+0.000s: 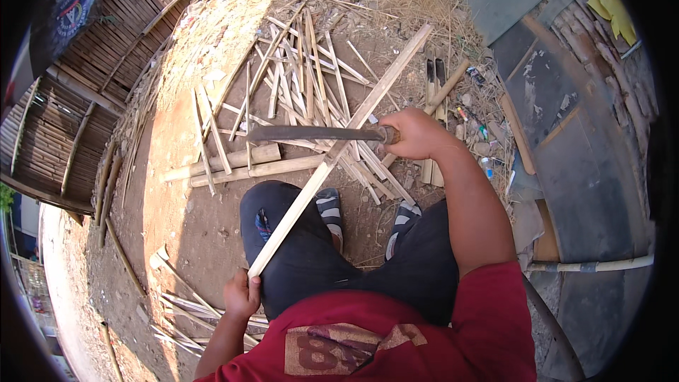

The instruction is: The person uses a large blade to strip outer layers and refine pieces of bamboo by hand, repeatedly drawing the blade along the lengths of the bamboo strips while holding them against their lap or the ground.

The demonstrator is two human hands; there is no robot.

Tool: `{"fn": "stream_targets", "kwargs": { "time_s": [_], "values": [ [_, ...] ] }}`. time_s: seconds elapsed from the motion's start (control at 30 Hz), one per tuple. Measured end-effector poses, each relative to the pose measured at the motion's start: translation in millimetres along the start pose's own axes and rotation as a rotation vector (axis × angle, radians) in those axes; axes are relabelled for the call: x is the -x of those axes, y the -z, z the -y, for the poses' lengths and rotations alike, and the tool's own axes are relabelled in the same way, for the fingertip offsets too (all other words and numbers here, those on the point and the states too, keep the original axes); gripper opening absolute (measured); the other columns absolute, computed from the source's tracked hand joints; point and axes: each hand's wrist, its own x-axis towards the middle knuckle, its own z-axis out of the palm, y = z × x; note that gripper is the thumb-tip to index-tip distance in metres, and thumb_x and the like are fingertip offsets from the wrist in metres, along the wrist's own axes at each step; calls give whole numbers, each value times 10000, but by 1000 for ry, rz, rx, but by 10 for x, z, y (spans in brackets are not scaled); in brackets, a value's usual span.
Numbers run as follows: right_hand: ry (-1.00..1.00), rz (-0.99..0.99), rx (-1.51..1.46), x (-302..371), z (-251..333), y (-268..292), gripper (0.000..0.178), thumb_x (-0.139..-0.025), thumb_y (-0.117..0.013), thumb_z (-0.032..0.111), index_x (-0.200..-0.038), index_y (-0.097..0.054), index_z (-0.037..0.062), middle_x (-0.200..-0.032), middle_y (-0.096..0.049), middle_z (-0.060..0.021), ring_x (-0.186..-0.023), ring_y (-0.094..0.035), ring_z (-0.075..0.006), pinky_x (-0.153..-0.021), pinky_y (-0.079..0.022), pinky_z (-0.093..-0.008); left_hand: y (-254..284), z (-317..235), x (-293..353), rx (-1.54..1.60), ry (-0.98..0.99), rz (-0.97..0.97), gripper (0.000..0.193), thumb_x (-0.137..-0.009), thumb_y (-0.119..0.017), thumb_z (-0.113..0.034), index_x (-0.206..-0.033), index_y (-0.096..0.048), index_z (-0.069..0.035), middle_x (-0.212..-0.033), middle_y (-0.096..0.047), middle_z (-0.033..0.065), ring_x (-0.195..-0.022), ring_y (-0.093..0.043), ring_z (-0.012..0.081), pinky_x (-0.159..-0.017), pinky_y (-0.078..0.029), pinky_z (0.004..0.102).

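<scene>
My left hand [242,296] is closed round the near end of a long, pale split bamboo strip [296,206]. The strip slants over my left thigh, away to the upper right. In my right hand [419,134] is the handle of a machete [300,133], its long dark blade pointing left. The blade lies across the strip around its middle; whether they touch I cannot tell. Beyond my feet a loose heap of split bamboo strips [311,74] covers the ground, partly hidden behind the blade and the held strip.
Thicker bamboo poles [258,170] lie just past my left knee. More strips [187,318] rest on the ground at my left. Dark boards [573,148] lean along the right, with litter [484,145] beside them. Slatted bamboo panels [134,7] stand at the far left; dry straw [421,3] lies at the back.
</scene>
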Motion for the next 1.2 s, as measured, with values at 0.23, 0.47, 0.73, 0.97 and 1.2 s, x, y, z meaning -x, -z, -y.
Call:
{"fn": "stream_targets", "kwargs": {
  "time_s": [0.23,0.47,0.73,0.97,1.2],
  "values": [
    [-171,-203,-141,73,-255,98,591,-810,-807,286,-1265,-649,-57,-1063,-720,-256,-1012,-710,-330,-901,-535,-401,73,-57,-73,-26,-5,31,436,-1008,-568,-408,-798,-522,-29,-647,-570,234,-610,-584,489,-534,-434,518],
    [-156,-13,-123,107,-121,111,575,-806,-806,259,-1268,-651,-46,-1083,-716,-258,-1009,-709,-345,-907,-536,-392,30,-78,-89,58,-58,14,470,-1036,-508,-428,-784,-501,-31,-613,-543,213,-573,-580,450,-520,-425,480],
    [25,231,118,11,424,-125,545,-781,-787,247,-1262,-671,19,-1083,-717,-224,-1028,-693,-361,-892,-546,-419,-14,-182,-40,-7,0,-55,469,-1015,-556,-433,-782,-507,-29,-631,-551,241,-610,-582,494,-528,-428,509],
    [-145,-142,-127,-77,-225,-115,429,-784,-747,221,-1194,-706,100,-1031,-720,-219,-986,-692,-398,-852,-557,-466,-58,-184,-44,29,52,-64,459,-1006,-569,-428,-788,-506,-30,-632,-563,238,-607,-579,497,-531,-431,520],
    [171,154,135,13,489,-166,539,-808,-793,290,-1224,-667,-29,-1010,-733,-236,-961,-722,-322,-855,-542,-417,-133,-104,-3,3,12,-124,474,-999,-565,-456,-800,-509,-30,-638,-564,240,-610,-586,491,-537,-436,526]
  ]
}}
